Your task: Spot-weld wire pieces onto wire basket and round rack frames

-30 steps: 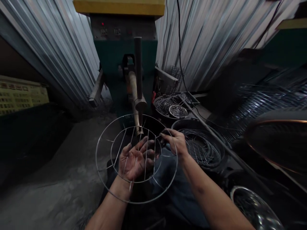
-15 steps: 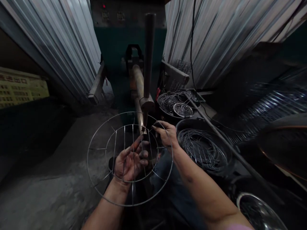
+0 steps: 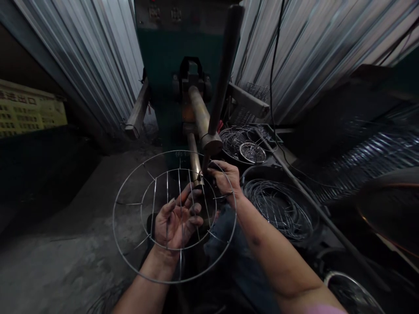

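Observation:
A round wire rack (image 3: pixel 179 209), with two rings, straight bars across the inner ring and short spokes between the rings, is held tilted before a spot welder (image 3: pixel 208 141). My left hand (image 3: pixel 175 222) is palm up beneath it, fingers curled against the bars, index finger reaching towards the welder's lower brass electrode (image 3: pixel 195 168). My right hand (image 3: pixel 225 176) is closed in a pinch at the rack's upper right, close beside the electrode tips. What its fingertips pinch is hidden. The inner ring's far edge lies at the electrode tips.
To the right stand a tub of wire rings (image 3: pixel 278 209) and a basin of wire pieces (image 3: pixel 229 139). A long metal bar (image 3: pixel 304 187) slants past them. A yellow crate (image 3: pixel 31 111) is at far left. A dark upright rod (image 3: pixel 225 69) rises from the welder's upper arm.
The view has turned slightly, so the welder appears further right and its rod more slanted. Both hands keep their places at the rack, and the right fingertips appear closer to the electrodes.

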Demonstrator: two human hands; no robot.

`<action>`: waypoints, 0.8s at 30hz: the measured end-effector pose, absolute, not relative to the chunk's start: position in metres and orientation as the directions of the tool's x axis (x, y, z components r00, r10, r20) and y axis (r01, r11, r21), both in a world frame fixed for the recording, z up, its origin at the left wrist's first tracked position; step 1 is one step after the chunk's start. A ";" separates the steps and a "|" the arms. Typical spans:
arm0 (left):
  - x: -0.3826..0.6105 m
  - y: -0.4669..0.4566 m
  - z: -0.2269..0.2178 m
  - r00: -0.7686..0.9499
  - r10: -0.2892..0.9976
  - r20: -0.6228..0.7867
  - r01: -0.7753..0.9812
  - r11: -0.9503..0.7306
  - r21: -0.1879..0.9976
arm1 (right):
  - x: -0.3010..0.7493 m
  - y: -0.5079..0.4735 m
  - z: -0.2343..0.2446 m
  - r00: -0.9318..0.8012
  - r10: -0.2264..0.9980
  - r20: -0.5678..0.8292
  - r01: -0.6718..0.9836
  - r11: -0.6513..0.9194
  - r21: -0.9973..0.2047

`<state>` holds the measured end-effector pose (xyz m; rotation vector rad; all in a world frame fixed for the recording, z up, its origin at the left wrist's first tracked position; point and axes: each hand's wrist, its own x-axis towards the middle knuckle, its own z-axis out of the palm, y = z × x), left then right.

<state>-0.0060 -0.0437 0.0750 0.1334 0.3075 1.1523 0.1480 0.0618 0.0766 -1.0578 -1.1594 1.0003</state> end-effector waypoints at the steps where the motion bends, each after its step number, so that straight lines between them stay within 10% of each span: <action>1: -0.005 -0.043 0.076 0.366 0.915 -0.172 -0.880 0.400 0.255 | 0.148 0.063 0.078 0.126 0.972 0.200 -0.070 0.210 -0.975; 24: 0.008 -0.048 0.079 0.252 0.961 -0.113 -0.891 0.276 0.360 | 0.193 0.005 0.066 0.023 0.996 -0.081 -0.405 -0.065 -0.912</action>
